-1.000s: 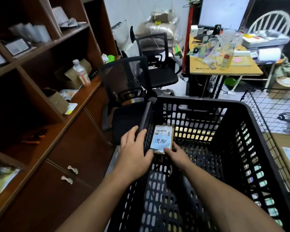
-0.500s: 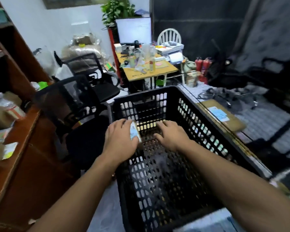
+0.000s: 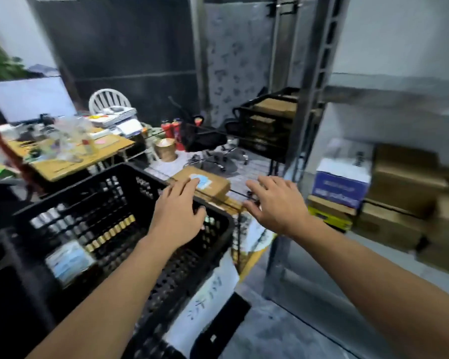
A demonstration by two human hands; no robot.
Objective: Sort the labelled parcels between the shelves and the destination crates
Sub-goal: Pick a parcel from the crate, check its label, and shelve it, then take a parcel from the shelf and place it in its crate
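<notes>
**PERSON: VISIBLE BODY PARTS**

Two assemblies are in view: the left hand with the left forearm, and the right hand with the right forearm. Both hands are bare. Both forearms are bare from wrist to frame edge. The left forearm shows over the crate, the right forearm to the right of the crate. Blur hides nails and fine surface detail.

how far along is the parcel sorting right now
Done: one small labelled parcel lies in the black crate. In hand: nothing gripped; left hand and right hand, both open, reach toward the brown parcel with a blue label beyond the crate. Left: that parcel and the cardboard boxes on the right-hand shelf, whose labels are too blurred to read.
</notes>
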